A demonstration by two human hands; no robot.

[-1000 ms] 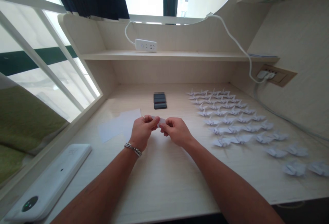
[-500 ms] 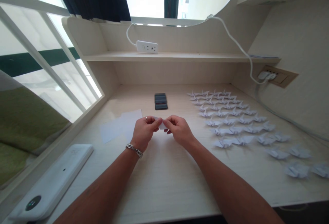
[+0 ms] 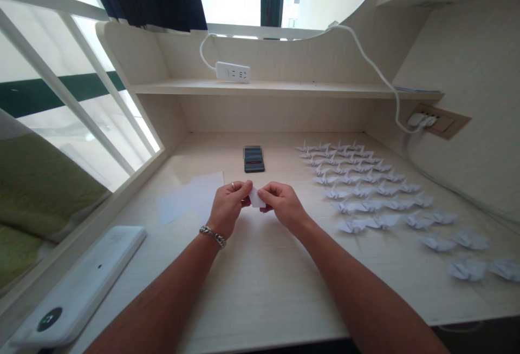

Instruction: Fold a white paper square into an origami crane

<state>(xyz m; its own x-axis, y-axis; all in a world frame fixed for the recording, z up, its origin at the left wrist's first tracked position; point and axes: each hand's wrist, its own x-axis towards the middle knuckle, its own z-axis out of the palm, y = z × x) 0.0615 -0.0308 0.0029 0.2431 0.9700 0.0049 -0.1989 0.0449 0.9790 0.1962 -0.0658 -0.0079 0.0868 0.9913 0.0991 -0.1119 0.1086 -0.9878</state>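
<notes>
A small folded piece of white paper (image 3: 257, 198) is held above the desk between my two hands. My left hand (image 3: 231, 202), with a ring and a chain bracelet, pinches its left side between thumb and fingers. On the other side my right hand (image 3: 281, 202) grips the paper's right edge, thumb on top. Part of the paper is hidden behind the fingertips. Flat white paper sheets (image 3: 179, 202) lie on the desk just left of my left hand. Rows of folded white paper cranes (image 3: 369, 191) stand to the right.
A phone (image 3: 254, 160) lies beyond my hands. At the left edge is a long white device (image 3: 81, 289) with a round dark display. A power strip (image 3: 233, 72) rests on the shelf (image 3: 284, 87), and a white cable runs to the wall socket (image 3: 441, 121).
The thumbs have moved slightly apart, with the left thumb higher, and more of the folded paper shows between my hands. Both hands keep hold of it.
</notes>
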